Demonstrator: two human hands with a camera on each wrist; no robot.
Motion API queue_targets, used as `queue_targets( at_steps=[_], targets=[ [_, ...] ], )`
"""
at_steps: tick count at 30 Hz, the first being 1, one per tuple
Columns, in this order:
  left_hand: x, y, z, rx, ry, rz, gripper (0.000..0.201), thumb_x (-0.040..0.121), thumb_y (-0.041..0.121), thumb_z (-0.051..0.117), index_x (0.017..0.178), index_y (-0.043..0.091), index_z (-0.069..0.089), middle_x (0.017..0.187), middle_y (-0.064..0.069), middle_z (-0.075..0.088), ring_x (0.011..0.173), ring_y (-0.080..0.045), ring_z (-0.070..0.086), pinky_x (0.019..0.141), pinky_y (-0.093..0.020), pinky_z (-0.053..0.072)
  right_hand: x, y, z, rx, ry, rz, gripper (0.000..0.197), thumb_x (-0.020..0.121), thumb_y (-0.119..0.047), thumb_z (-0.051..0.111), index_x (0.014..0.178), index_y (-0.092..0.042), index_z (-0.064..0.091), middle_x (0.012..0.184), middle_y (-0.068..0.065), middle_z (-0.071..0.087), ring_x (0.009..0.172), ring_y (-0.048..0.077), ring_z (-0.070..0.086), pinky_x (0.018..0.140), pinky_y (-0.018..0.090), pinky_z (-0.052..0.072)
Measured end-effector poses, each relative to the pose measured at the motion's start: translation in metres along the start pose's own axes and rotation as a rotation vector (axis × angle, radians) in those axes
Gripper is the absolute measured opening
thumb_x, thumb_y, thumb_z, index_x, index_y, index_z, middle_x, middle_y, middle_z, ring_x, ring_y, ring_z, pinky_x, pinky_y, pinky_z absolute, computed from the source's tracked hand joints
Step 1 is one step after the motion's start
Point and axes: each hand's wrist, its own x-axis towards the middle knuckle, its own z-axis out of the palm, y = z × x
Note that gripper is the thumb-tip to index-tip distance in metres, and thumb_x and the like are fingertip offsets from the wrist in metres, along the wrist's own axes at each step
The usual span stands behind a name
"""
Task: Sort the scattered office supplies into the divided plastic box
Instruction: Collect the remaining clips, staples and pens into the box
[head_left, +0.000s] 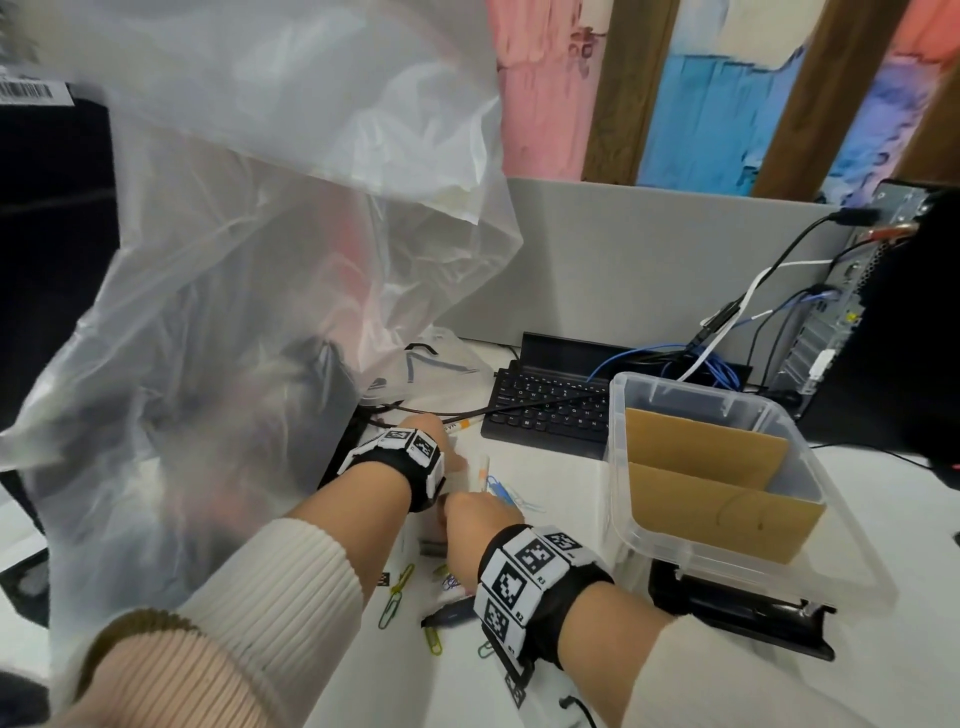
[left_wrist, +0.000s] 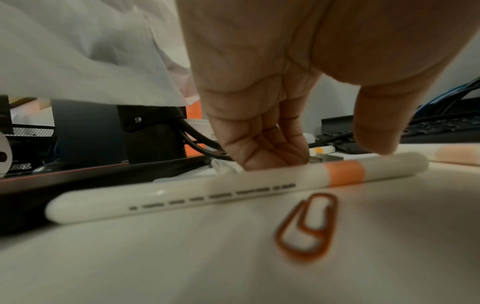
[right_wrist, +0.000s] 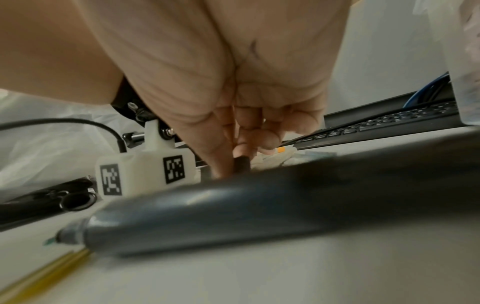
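The clear plastic box (head_left: 618, 467) with cardboard dividers (head_left: 706, 452) stands at the right of the white desk. My left hand (head_left: 449, 457) (left_wrist: 330, 158) reaches down onto a white marker with an orange band (head_left: 483, 467) (left_wrist: 233, 189). Its fingers curl against the marker's far side and the thumb tip touches its top. An orange paper clip (left_wrist: 309, 226) lies just in front. My right hand (head_left: 457, 512) (right_wrist: 240, 156) pinches a small black object (right_wrist: 241, 164) between thumb and fingers. A dark grey pen (right_wrist: 233, 211) lies below that wrist. Green and yellow paper clips (head_left: 397, 597) are scattered nearby.
A big clear plastic bag (head_left: 234, 260) hangs over the left side. A black keyboard (head_left: 550, 410) and loose cables (head_left: 727, 332) lie behind the box, and a computer tower (head_left: 909, 312) stands at the far right. A second white marker (head_left: 462, 426) lies near the keyboard. Black scissors (right_wrist: 72, 199) lie at the left.
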Motion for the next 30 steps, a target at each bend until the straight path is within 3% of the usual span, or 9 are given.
queue_targets(
  at_steps=[3,5,10,16,20,23,25,28,30],
  targets=[
    [0.003,0.0,0.005,-0.023,0.015,0.002,0.028,0.082,0.041,0.066,0.097,0.019,0.059,0.081,0.001,0.05,0.096,-0.025,0.061,0.081,-0.031,0.052,-0.005,0.005,-0.004,0.007,0.015,0.039,0.028,0.089,-0.008,0.051,0.117,-0.009,0.055,0.122,0.013,0.056,0.114,0.033,0.053,0.092,0.041,0.044],
    [0.013,0.0,0.009,-0.017,0.027,0.002,0.034,0.076,0.043,0.067,0.095,0.016,0.057,0.078,0.001,0.052,0.085,-0.025,0.06,0.08,-0.036,0.054,-0.008,0.009,-0.008,0.022,0.03,0.077,0.03,0.091,-0.012,0.049,0.121,-0.01,0.053,0.125,0.013,0.054,0.117,0.033,0.052,0.094,0.041,0.043],
    [0.029,0.001,0.023,-0.025,0.035,0.039,0.053,0.077,0.049,0.059,0.115,0.013,0.054,0.119,-0.011,0.06,0.107,-0.031,0.059,0.092,-0.042,0.05,-0.014,0.017,-0.011,0.217,0.138,0.131,0.038,0.091,-0.004,0.047,0.129,-0.004,0.041,0.128,0.016,0.044,0.115,0.032,0.052,0.092,0.034,0.044],
    [-0.034,-0.004,-0.015,-0.237,0.15,0.035,0.027,0.083,0.036,0.063,0.089,0.009,0.063,0.084,-0.006,0.06,0.076,-0.022,0.058,0.067,-0.029,0.05,-0.03,0.016,-0.021,0.455,0.264,0.127,0.026,0.093,-0.001,0.04,0.118,-0.008,0.042,0.112,0.015,0.057,0.1,0.03,0.058,0.073,0.03,0.044],
    [-0.06,-0.013,-0.033,-0.44,0.237,0.106,0.021,0.074,0.025,0.073,0.082,0.006,0.067,0.074,-0.008,0.067,0.065,-0.021,0.064,0.064,-0.031,0.055,-0.056,0.011,-0.043,0.528,0.43,-0.073,0.013,0.094,-0.006,0.045,0.093,-0.018,0.038,0.09,0.004,0.051,0.069,0.013,0.047,0.053,0.011,0.033],
    [-0.082,-0.013,-0.048,-0.551,0.316,0.2,0.007,0.075,0.014,0.071,0.077,0.011,0.064,0.059,0.0,0.063,0.047,-0.005,0.058,0.049,-0.017,0.047,-0.08,0.015,-0.07,0.541,0.601,-0.225,0.008,0.091,-0.009,0.051,0.085,-0.013,0.047,0.08,-0.002,0.052,0.059,0.001,0.041,0.051,0.011,0.033],
    [-0.097,-0.008,-0.058,-0.682,0.332,0.306,0.011,0.071,0.008,0.071,0.069,0.012,0.061,0.054,-0.001,0.063,0.043,-0.005,0.056,0.053,-0.021,0.051,-0.091,0.029,-0.087,0.506,0.687,-0.234,0.007,0.089,-0.012,0.055,0.083,-0.013,0.051,0.074,-0.005,0.051,0.058,0.003,0.04,0.053,0.015,0.031],
    [-0.125,0.006,-0.073,-0.902,0.31,0.482,0.012,0.065,0.003,0.073,0.067,0.009,0.063,0.06,-0.011,0.066,0.054,-0.019,0.06,0.067,-0.039,0.055,-0.107,0.06,-0.108,0.481,0.774,-0.175,0.009,0.088,-0.016,0.058,0.08,-0.018,0.054,0.074,-0.006,0.055,0.059,0.003,0.045,0.054,0.016,0.034],
    [-0.142,0.018,-0.078,-0.999,0.264,0.581,0.016,0.07,-0.004,0.074,0.069,0.008,0.064,0.06,-0.01,0.066,0.056,-0.02,0.061,0.066,-0.035,0.055,-0.116,0.082,-0.117,0.479,0.828,-0.14,0.011,0.087,-0.017,0.061,0.078,-0.02,0.056,0.074,-0.008,0.056,0.063,0.003,0.048,0.058,0.016,0.036]
  ],
)
